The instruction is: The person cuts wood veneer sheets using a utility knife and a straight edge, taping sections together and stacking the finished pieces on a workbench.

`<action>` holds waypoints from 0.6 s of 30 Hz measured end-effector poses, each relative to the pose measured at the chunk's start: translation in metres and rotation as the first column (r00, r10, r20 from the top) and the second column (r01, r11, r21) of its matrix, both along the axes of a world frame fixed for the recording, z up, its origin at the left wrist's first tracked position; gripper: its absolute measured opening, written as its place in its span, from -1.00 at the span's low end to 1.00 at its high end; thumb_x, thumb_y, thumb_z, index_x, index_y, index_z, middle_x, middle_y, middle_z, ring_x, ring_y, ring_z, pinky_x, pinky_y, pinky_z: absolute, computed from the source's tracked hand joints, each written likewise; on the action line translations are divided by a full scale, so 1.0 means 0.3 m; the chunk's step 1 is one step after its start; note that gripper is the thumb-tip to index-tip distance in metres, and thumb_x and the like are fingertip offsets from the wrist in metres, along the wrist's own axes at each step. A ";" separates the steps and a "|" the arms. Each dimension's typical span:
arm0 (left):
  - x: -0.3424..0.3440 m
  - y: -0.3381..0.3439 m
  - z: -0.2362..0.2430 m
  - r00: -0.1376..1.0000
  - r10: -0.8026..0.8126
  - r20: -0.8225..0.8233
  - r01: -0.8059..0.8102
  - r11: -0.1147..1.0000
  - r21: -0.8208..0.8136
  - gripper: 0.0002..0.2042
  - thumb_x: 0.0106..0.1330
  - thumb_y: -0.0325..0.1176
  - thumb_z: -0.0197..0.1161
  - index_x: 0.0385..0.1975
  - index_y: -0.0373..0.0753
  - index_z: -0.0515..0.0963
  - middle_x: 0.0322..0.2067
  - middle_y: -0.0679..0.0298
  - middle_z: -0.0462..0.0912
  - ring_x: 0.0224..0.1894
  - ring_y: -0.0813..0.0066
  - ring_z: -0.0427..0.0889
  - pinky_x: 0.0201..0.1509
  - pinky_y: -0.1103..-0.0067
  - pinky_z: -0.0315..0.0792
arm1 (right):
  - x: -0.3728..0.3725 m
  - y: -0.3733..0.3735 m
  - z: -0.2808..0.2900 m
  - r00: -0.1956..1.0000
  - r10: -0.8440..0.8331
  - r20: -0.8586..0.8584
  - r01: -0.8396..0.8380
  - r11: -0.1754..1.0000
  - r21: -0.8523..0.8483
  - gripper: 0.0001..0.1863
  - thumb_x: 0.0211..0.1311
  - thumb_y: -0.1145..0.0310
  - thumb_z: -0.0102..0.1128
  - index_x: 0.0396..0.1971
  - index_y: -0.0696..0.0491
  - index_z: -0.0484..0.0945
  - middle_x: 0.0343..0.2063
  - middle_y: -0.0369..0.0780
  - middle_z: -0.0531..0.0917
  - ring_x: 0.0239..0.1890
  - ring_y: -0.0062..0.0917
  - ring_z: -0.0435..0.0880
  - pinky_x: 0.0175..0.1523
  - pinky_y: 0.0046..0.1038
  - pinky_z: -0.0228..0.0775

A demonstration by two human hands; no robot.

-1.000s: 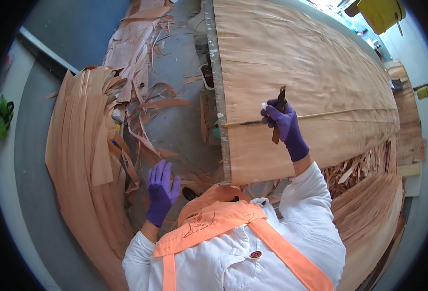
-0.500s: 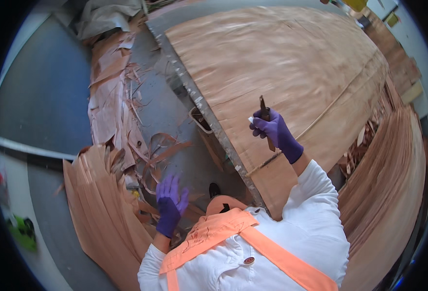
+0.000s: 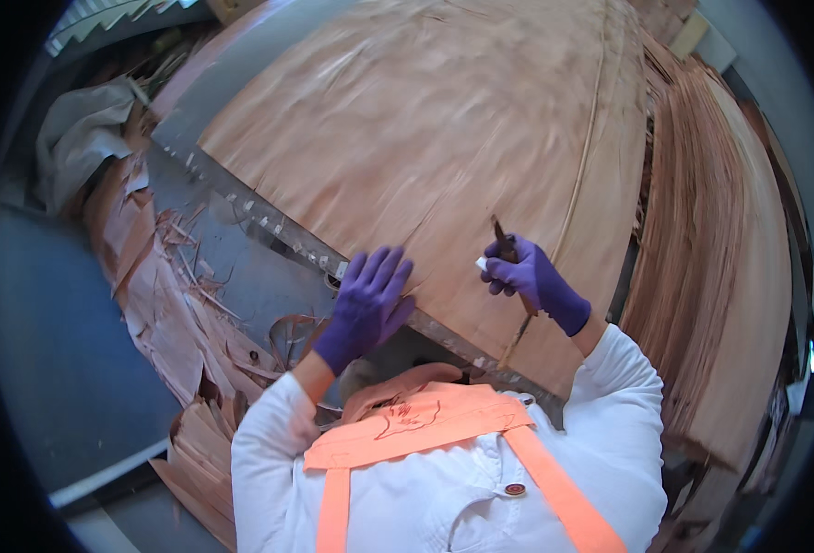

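Observation:
A wide sheet of wood veneer (image 3: 407,129) lies on the table in front of me, its surface wavy. My right hand (image 3: 543,284), in a purple glove, is closed around a dark, narrow knife-like tool (image 3: 502,238) above the sheet. A small white piece (image 3: 482,264) shows at the fingers of that same hand; what it is I cannot make out. Also gloved in purple, my left hand (image 3: 365,302) is flat with its fingers spread, over the near edge of the sheet. Whether it touches the veneer I cannot tell.
The table's worn metal edge (image 3: 283,226) runs diagonally along the sheet. A tall stack of veneer (image 3: 702,258) stands at the right. Veneer scraps (image 3: 163,304) lie on the left, with a crumpled grey cover (image 3: 84,138) behind them. A darker strip (image 3: 584,157) runs along the sheet.
My left hand has moved up and right, from beside the scraps to the sheet's edge. The view has turned, and the sheet now fills more of the middle. The right hand keeps its tool.

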State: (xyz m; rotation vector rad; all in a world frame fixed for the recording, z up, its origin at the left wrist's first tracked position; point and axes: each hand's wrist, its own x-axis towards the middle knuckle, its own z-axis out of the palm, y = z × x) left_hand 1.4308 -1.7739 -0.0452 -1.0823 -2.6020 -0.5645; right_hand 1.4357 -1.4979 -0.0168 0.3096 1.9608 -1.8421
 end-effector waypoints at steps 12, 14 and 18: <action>-0.200 -0.052 -0.153 0.946 -0.323 0.017 0.318 0.941 0.117 -0.55 0.16 -0.22 0.18 0.02 -0.32 0.44 0.08 0.03 0.44 0.14 0.06 0.39 0.22 0.15 0.19 | 0.107 -0.175 0.032 0.852 -0.523 0.011 0.521 0.851 0.072 -0.77 0.20 0.33 0.18 -0.24 0.10 0.39 -0.48 -0.23 0.59 -0.57 -0.66 0.57 -0.54 -0.67 0.29; -0.204 -0.054 -0.154 0.942 -0.334 0.042 0.327 0.938 0.115 -0.54 0.16 -0.21 0.17 0.03 -0.32 0.43 0.08 0.03 0.44 0.14 0.05 0.39 0.23 0.14 0.17 | 0.129 -0.157 0.037 0.810 -0.586 -0.014 0.585 0.806 0.089 -0.79 0.20 0.33 0.18 -0.25 0.10 0.41 -0.49 -0.23 0.59 -0.57 -0.66 0.57 -0.55 -0.67 0.30; -0.206 -0.055 -0.149 0.942 -0.330 0.069 0.323 0.942 0.094 -0.54 0.17 -0.20 0.16 0.04 -0.31 0.43 0.08 0.03 0.44 0.15 0.04 0.39 0.24 0.13 0.15 | 0.150 -0.059 0.043 0.713 -0.696 -0.082 0.701 0.710 0.068 -0.78 0.20 0.33 0.19 -0.25 0.10 0.42 -0.49 -0.22 0.61 -0.60 -0.65 0.57 -0.57 -0.66 0.31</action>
